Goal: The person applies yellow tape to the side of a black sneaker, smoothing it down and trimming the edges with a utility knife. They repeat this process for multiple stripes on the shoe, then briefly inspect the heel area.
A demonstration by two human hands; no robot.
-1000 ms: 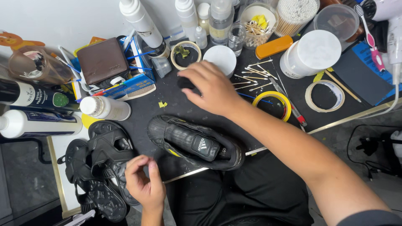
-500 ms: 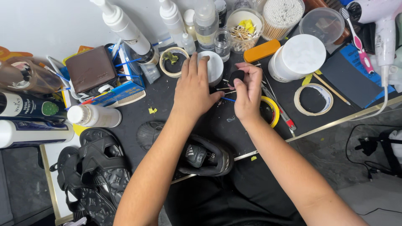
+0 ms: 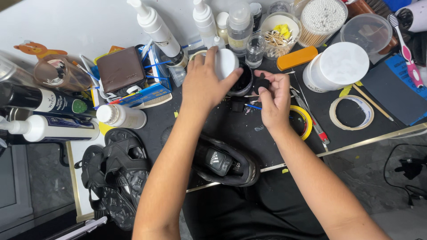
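Black shoe lies on its side at the near edge of the dark work mat, between the two forearms, untouched; half a second ago the arms hid more of it. To its left, black strapped sandals sit as before. Farther up, the right hand now pinches a small black pad between thumb and fingertips, with a thin blue-tipped stick poking out below the palm; earlier its fingers lay down among the sticks on the mat. Just beside it, the left hand has lifted the white lid, thumb and fingers curled round its rim, uncovering the small jar of black polish. Beyond stand pump bottles and a cup of cotton swabs.
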